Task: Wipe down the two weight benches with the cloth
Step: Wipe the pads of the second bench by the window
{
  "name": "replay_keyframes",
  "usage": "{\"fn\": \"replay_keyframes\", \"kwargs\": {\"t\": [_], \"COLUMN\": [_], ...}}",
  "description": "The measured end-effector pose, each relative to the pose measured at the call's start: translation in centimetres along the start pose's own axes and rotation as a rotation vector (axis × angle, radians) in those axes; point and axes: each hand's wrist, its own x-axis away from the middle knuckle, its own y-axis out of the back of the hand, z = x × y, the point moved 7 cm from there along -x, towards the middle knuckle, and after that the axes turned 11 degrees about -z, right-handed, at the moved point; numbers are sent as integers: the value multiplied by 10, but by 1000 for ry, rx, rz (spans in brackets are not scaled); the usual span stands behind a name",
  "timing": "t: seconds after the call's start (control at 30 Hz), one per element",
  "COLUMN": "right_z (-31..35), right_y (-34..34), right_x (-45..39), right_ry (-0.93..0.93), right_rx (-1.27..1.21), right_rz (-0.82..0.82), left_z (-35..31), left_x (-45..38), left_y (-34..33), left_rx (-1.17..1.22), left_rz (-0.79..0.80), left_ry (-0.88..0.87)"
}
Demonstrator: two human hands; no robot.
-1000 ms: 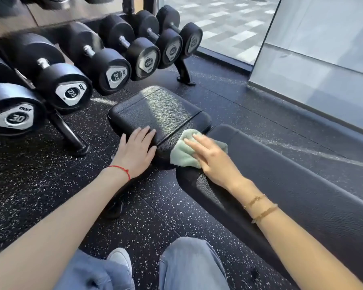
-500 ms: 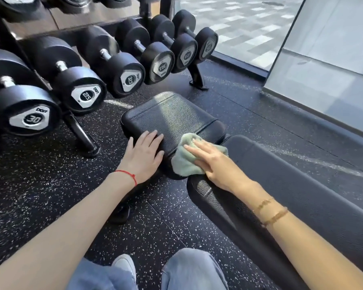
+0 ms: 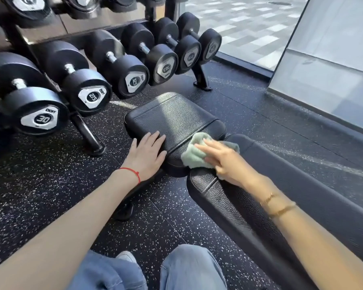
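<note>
**A:** Green cloth (image 3: 194,154) sitting right at the near edge of the seat pad (image 3: 174,120), over the gap to the back pad (image 3: 302,195); pinned flat under the right hand (image 3: 224,162), fingers straight, pressing not gripping; left hand (image 3: 147,154) flat on the seat pad's near-left corner, fingers straight too.

**B:** Could easily snag or drop into that gap if pushed too hard; might skip the seam entirely. Can't see the frame under the seat pad; back pad cut off at the right; no sign of a second bench.
</note>
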Motion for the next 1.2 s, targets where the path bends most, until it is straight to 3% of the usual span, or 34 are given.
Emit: {"fn": "replay_keyframes", "kwargs": {"t": [0.07, 0.17, 0.37, 0.57, 0.67, 0.77, 0.93, 1.03, 1.2], "right_z": [8, -11, -47, 9, 20, -6, -75, -54, -2], "right_y": [-1, 17, 43, 24, 28, 53, 74, 61, 56], "right_x": [34, 61, 17, 77, 127, 143, 101, 109, 191], "right_ry": [44, -32, -241, -86, -94, -200, -430, -423, -329], "right_rx": [-20, -9, 112, -19, -30, 3, 176, 172, 105], "right_rz": [8, -59, -202, -103, -86, -180, -345, -335, -234], "left_z": [-1, -4, -27, -70, -84, -98, -127, -148, -182], "left_x": [-1, -2, 4, 15, 21, 23, 31, 36, 41], "left_y": [0, -1, 2, 2, -2, -4, -4, 0, -4], "left_rx": [20, 13, -24, 13, 23, 45, 21, 79, 181], "left_rz": [-2, -9, -42, -56, -50, -85, -106, -146, -159], "left_ry": [14, 27, -56, -176, -222, -272, -347, -368, -381]}}
